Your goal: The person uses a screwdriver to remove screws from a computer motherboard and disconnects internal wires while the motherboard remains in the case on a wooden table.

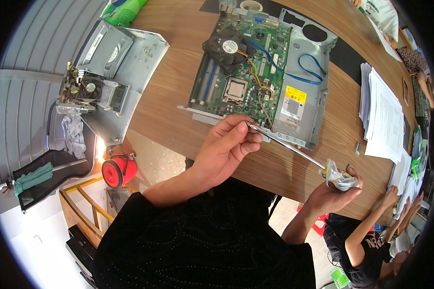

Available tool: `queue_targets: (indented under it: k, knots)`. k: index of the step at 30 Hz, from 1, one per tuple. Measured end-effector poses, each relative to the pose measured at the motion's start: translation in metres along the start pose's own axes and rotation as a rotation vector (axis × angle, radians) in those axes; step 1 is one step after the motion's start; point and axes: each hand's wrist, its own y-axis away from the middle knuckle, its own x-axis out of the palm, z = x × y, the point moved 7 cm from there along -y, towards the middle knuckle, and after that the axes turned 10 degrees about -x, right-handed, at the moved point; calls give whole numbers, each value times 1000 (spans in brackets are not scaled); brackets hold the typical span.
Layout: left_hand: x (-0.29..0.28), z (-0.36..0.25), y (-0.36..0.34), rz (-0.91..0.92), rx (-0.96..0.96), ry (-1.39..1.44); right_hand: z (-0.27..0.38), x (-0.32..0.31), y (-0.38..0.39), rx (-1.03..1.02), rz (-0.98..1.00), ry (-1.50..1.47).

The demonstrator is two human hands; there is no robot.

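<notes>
My right hand [340, 192] is closed around the handle of a long screwdriver [294, 149], whose grip is wrapped in crinkled clear plastic [341, 178]. The shaft slants up and left to my left hand [228, 147], where thumb and fingers pinch its tip. A tiny dark piece shows at that tip, too small to name. Just beyond my hands lies an open computer case [318, 113] with a green motherboard [260, 62]. On the board are a bare processor [236, 89] in its socket, a black cooling fan [229, 47] resting loose, and a blue cable [299, 76].
At the left stands a metal case part [144, 53] with a drive, a small fan and loose screws. Papers [383, 115] are stacked at the right, near a small metal piece [357, 148]. A tape roll [250, 6] sits at the back. Other people [361, 245] work along the right.
</notes>
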Motion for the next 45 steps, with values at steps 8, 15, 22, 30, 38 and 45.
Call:
queue_targets:
  k: [8,15,22,30,38,45]
  knots:
    - [-3,-1,1,-65,48,-113,-1,2,1,4,1,14]
    - [-4,-2,2,-86,48,-107,-2,5,2,-4,5,33]
    - [-3,0,-1,-80,51,-91,-6,5,1,7,-4,29]
    - [-5,1,1,-87,43,-61,-4,7,2,-16,10,68]
    - [-6,0,1,-56,68,-72,-2,6,6,-50,2,58]
    - [-6,-2,3,-103,116,-188,-1,9,8,-56,15,94]
